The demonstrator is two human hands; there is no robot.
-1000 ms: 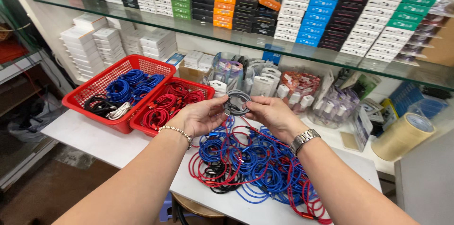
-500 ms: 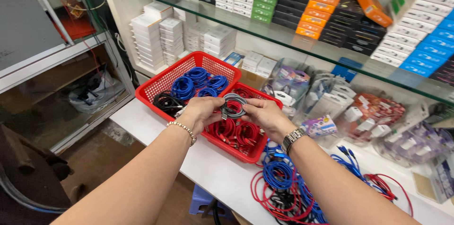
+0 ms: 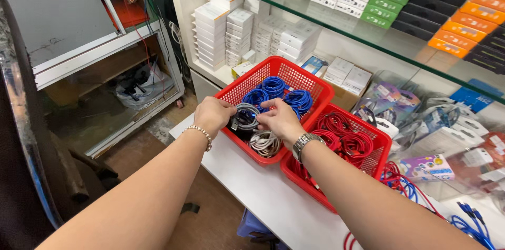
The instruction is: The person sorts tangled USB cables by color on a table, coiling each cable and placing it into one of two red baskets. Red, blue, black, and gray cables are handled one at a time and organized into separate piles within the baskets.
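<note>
My left hand (image 3: 212,115) and my right hand (image 3: 281,120) both grip a small coiled grey cable (image 3: 246,115) over the near end of a red mesh basket (image 3: 310,83). That basket holds blue cable coils (image 3: 279,93) at its far end and grey, white and black coils (image 3: 264,143) near my hands. A second red basket (image 3: 376,163) beside it on the right is filled with red cable coils (image 3: 342,134). A bead bracelet sits on my left wrist, a metal watch on my right.
Both baskets stand on a white counter (image 3: 252,187). Loose blue and red cables (image 3: 410,187) lie at the right. White boxes (image 3: 226,24) are stacked behind, with packaged goods (image 3: 426,124) under a glass shelf (image 3: 336,24) carrying coloured boxes. A glass cabinet (image 3: 105,87) stands left.
My view and hands have swung left from the loose cable pile to the red baskets. The grey coil, held in both hands throughout, is now low over the left basket.
</note>
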